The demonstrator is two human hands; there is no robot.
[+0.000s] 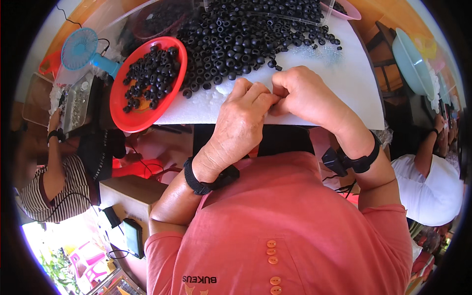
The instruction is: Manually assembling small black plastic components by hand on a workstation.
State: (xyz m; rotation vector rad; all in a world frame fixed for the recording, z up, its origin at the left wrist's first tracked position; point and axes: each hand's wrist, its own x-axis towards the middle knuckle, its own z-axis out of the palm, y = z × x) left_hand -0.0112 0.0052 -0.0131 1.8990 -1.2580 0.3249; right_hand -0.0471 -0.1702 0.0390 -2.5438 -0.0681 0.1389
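Close together over the near edge of the white tabletop, my left hand [240, 114] and my right hand [305, 93] meet at the fingertips. Both are closed in a pinch. Whatever lies between the fingers is hidden by the knuckles. Just beyond them spreads a big heap of small round black hollow pieces [231, 42], some showing an open hole. To the left, a red plate [118, 105] holds more such black pieces [153, 73] and overhangs the table edge. Tiny clear beads [319, 55] lie scattered past my right hand.
A blue fan [80, 48] stands left of the plate. A clear plastic box [322, 19] and a pink dish [348, 10] sit at the far side. Co-workers sit left, in a striped sleeve [58, 184], and right, in a white shirt [427, 189], near a pale blue basin [410, 64].
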